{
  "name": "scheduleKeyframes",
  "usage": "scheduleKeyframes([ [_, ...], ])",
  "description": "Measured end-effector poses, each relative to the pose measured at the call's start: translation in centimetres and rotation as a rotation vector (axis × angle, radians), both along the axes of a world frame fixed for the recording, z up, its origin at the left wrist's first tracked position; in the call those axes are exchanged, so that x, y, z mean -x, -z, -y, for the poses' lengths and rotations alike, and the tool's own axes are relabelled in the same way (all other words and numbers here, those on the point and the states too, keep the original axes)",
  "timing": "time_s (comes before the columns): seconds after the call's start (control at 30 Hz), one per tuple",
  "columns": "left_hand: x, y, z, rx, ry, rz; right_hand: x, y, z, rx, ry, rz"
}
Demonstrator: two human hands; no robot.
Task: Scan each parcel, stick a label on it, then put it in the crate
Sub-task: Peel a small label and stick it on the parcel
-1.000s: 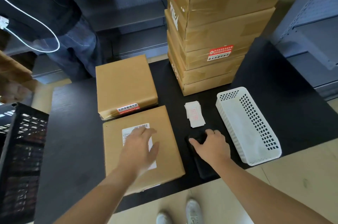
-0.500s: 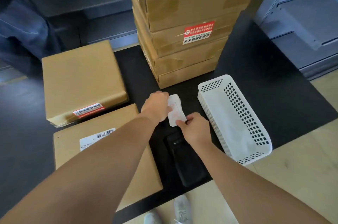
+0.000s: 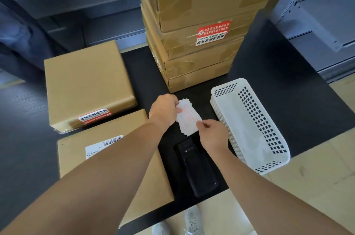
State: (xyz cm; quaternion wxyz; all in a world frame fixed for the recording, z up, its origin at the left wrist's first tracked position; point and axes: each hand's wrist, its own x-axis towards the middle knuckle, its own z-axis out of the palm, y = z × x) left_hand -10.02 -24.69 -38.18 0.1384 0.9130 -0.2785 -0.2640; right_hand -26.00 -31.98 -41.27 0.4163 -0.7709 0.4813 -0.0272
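A small stack of white labels [image 3: 189,119] with red print lies on the black table between my hands. My left hand [image 3: 164,109] pinches its upper left corner and my right hand [image 3: 212,135] pinches its lower right corner. A black handheld scanner [image 3: 197,169] rests on the table just below the labels, under my right wrist. The near parcel [image 3: 76,158], a flat brown box with a white barcode sticker, lies to the left under my left forearm. A second brown parcel [image 3: 86,85] with a red seal lies behind it.
A tall stack of taped brown boxes [image 3: 196,33] stands at the back centre. A white perforated plastic basket [image 3: 249,125] lies to the right of the labels. Grey metal shelving [image 3: 317,14] stands at right. The table's front edge [image 3: 221,191] is near my feet.
My left hand left the near parcel and my right hand left the scanner; both now hold the label stack. The view has swung right, so the black crate at left is out of frame.
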Motion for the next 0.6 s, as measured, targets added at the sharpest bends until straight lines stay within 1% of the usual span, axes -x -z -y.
scheduleKeyframes([
  [0.2,0.1,-0.9,-1.2,0.082,-0.041,0.011,0.0,-1.5,-0.5,-0.032,0.058,0.077],
  [0.3,0.1,-2.9,-1.9,0.148,-0.080,-0.031,-0.2,-3.6,-1.1,-0.028,0.075,0.121],
  [0.4,0.4,-6.1,-3.9,0.236,-0.116,-0.094,-0.4,-6.5,-1.4,-0.080,0.102,0.205],
  [0.5,0.9,-10.7,-6.7,0.364,-0.152,-0.101,-0.4,-10.0,-1.3,-0.159,0.037,0.301],
  [0.53,0.9,-12.5,-7.6,0.416,-0.154,-0.072,-0.3,-11.4,-1.2,-0.174,-0.008,0.321],
  [0.6,1.0,-16.2,-9.1,0.451,-0.053,0.077,-0.2,-14.7,-1.1,-0.149,-0.140,0.325],
])
